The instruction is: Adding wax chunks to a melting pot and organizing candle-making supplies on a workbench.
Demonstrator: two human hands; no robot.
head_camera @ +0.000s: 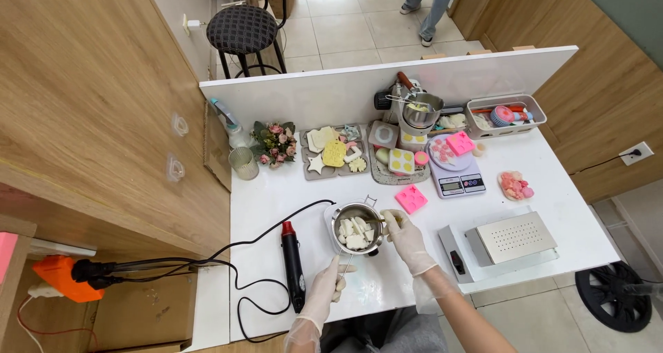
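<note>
A small steel pot (341, 219) filled with white wax chunks (356, 233) sits on the white table (276, 201), in front of me. My left hand (324, 291), in a thin clear glove, grips the pot's handle at its near end. My right hand (404, 234), also gloved, rests at the pot's right rim with fingers pinched on a small tool that reaches into the chunks. A black heat gun with a red tip (293, 262) lies just left of the pot, its cord trailing off the table's left edge.
A pink mould (411, 198), a digital scale (456, 177), a metal box (511, 237), trays of wax shapes (335, 153), a second pot on a small stand (420, 111), a basket (504, 115), a flower bunch (275, 142). A stool (243, 30) and another person's legs (428, 7) stand beyond the divider.
</note>
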